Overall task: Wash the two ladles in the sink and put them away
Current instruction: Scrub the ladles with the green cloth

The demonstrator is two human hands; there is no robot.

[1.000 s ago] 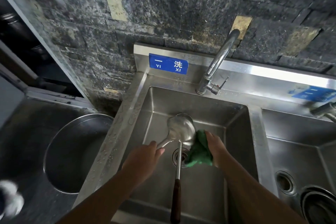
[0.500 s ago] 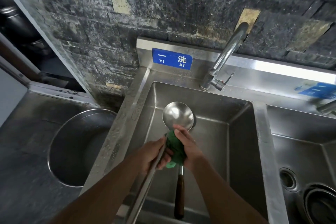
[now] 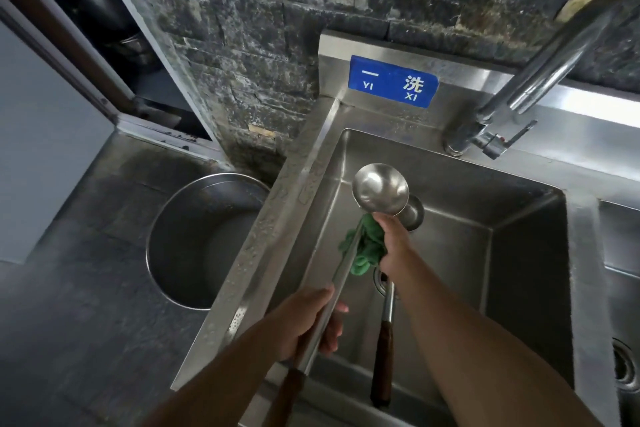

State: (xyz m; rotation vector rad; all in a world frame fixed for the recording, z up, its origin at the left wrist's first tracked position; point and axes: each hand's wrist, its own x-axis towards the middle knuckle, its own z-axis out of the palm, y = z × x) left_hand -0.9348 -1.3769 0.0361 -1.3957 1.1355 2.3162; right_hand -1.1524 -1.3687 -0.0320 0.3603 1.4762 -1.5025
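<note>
My left hand (image 3: pixel 304 322) grips the long metal handle of a steel ladle (image 3: pixel 380 188), whose round bowl is raised above the sink (image 3: pixel 526 253). My right hand (image 3: pixel 393 241) presses a green scouring cloth (image 3: pixel 365 246) around that handle, just below the bowl. A second ladle (image 3: pixel 387 319) with a dark wooden grip lies in the basin under my right arm. Its bowl peeks out behind the first ladle's bowl.
A steel faucet (image 3: pixel 540 80) with a lever rises at the sink's back right. A blue sign (image 3: pixel 393 81) is on the backsplash. A round steel basin (image 3: pixel 207 239) is set into the dark counter on the left. Another sink compartment (image 3: pixel 623 322) lies to the right.
My left hand has slid down the handle toward its wooden end. The ladle bowl has lifted higher, and the cloth has moved from the bowl onto the handle.
</note>
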